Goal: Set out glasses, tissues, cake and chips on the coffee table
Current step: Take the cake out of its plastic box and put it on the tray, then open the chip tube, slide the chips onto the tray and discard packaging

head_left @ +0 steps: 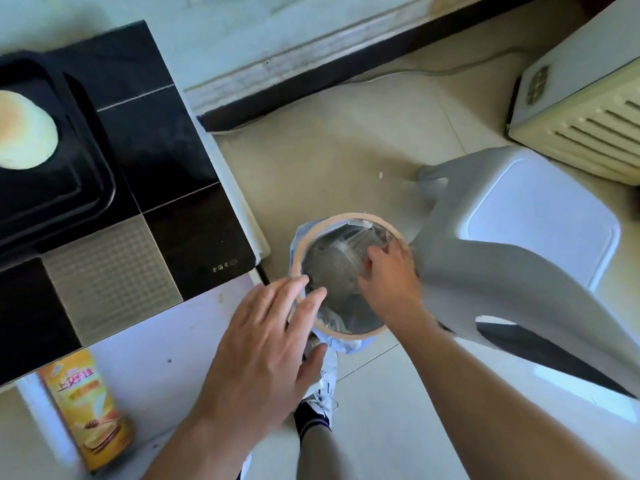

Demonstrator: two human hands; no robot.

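The right hand [388, 271] reaches into the lined waste bin [346, 275], fingers curled, probably discarding waste; whether it pinches anything cannot be told. The left hand [266, 344] hovers spread, holding nothing. The chips canister [88, 414] and the cake [24, 133] on its black tray [69, 188] stay on the tabletop [166, 341].

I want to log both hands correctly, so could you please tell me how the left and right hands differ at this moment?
The left hand is flat with straight, spread fingers, while the right hand has curled fingers. The left hand hovers over the near rim of the bin, while the right hand reaches down inside it by the clear liner; whether it pinches the liner is unclear. The left hand holds nothing. Both are bare and at the bin.
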